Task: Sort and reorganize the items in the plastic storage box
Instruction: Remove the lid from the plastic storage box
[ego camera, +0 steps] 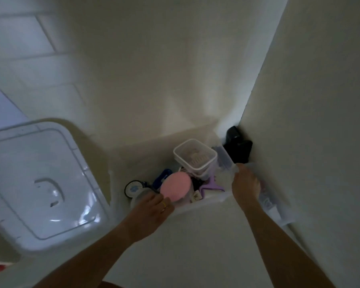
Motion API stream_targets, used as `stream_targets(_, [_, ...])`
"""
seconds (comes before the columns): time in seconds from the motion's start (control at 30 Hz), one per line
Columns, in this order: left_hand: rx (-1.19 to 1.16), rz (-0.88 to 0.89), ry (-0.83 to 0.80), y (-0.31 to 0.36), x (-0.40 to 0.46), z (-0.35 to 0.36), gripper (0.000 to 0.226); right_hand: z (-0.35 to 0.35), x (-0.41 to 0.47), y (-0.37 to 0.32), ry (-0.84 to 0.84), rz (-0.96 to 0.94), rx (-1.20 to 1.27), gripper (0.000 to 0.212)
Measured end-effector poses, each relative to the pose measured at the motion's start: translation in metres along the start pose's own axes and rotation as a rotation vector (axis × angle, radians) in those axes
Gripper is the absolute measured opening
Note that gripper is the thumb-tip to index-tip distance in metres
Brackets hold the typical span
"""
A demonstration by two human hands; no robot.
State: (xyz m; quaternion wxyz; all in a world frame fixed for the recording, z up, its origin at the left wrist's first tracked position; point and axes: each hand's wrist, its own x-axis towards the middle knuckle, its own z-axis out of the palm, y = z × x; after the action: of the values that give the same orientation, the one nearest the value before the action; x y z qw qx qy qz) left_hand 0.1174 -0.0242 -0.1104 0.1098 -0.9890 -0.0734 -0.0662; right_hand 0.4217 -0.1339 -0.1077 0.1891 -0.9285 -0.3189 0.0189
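A translucent plastic storage box (208,201) sits on the floor in a wall corner. Inside lie a pink oval object (175,189), a small clear container (194,156), a purple clip (211,185), a blue item (162,177) and a round tin (133,188). My left hand (152,208) reaches over the near rim beside the pink object, fingers curled down into the box. My right hand (245,183) grips the box's right rim. The picture is blurred, so both sets of fingertips are hard to make out.
The box's white lid (40,183) lies flat on the tiled floor to the left. A black object (238,145) stands in the corner behind the box. A wall rises close on the right and another behind.
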Motion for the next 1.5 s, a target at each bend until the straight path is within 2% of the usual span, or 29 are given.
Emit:
stream_targets(0.13, [-0.013,-0.023,-0.006,0.006,0.019,0.003,0.021,-0.006,0.012,0.011,0.003,0.034,-0.049,0.03])
stream_targets(0.27, [-0.175,-0.132,-0.022,-0.007,0.004,-0.012,0.047,-0.008,0.015,0.015,0.001,0.039,-0.003,0.036])
stream_targets(0.33, [-0.205,-0.175,0.025,-0.018,-0.019,-0.023,0.052,-0.006,0.005,0.011,0.103,-0.019,-0.033,0.047])
stream_targets(0.4, [-0.164,-0.22,-0.003,-0.029,-0.047,-0.027,0.057,-0.003,-0.008,0.002,0.193,-0.104,-0.066,0.051])
stream_targets(0.5, [-0.122,-0.286,-0.008,-0.041,-0.083,-0.023,0.056,0.001,-0.03,-0.023,0.265,-0.277,-0.084,0.045])
stream_targets(0.57, [-0.099,-0.351,0.043,-0.047,-0.1,-0.023,0.049,0.001,-0.049,-0.049,0.26,-0.419,0.024,0.038])
stream_targets(0.67, [-0.044,-0.586,0.166,-0.067,-0.137,-0.019,0.045,0.003,-0.089,-0.098,0.144,-0.634,0.159,0.033])
stream_targets(0.73, [0.032,-0.8,0.161,-0.091,-0.166,-0.023,0.051,0.006,-0.111,-0.134,0.118,-0.768,0.247,0.028])
stream_targets(0.8, [0.125,-0.928,0.112,-0.116,-0.194,-0.027,0.059,0.012,-0.129,-0.173,0.074,-0.812,0.329,0.023])
stream_targets(0.93, [0.228,-1.04,0.09,-0.161,-0.238,-0.033,0.065,0.029,-0.147,-0.264,-0.162,-0.725,0.446,0.033])
stream_targets(1.03, [0.255,-1.107,0.109,-0.176,-0.262,-0.037,0.063,0.05,-0.15,-0.33,-0.357,-0.619,0.442,0.049])
stream_targets(1.1, [0.189,-1.27,0.129,-0.186,-0.276,-0.038,0.066,0.068,-0.148,-0.36,-0.483,-0.535,0.382,0.061])
stream_targets(1.17, [-0.043,-1.467,0.126,-0.2,-0.289,-0.037,0.074,0.085,-0.145,-0.378,-0.565,-0.425,0.337,0.067])
stream_targets(1.2, [-0.207,-1.517,0.131,-0.207,-0.295,-0.035,0.077,0.091,-0.143,-0.382,-0.574,-0.376,0.335,0.065])
stream_targets(1.27, [-0.418,-1.494,0.186,-0.217,-0.303,-0.036,0.081,0.1,-0.14,-0.389,-0.533,-0.326,0.342,0.049])
stream_targets(1.37, [-0.418,-1.476,0.289,-0.226,-0.313,-0.045,0.085,0.104,-0.139,-0.395,-0.441,-0.332,0.355,0.022])
stream_targets(1.43, [-0.382,-1.446,0.359,-0.227,-0.319,-0.049,0.081,0.105,-0.138,-0.399,-0.413,-0.347,0.414,0.019])
stream_targets(1.5, [-0.309,-1.381,0.345,-0.224,-0.324,-0.053,0.076,0.105,-0.133,-0.407,-0.371,-0.365,0.46,0.016])
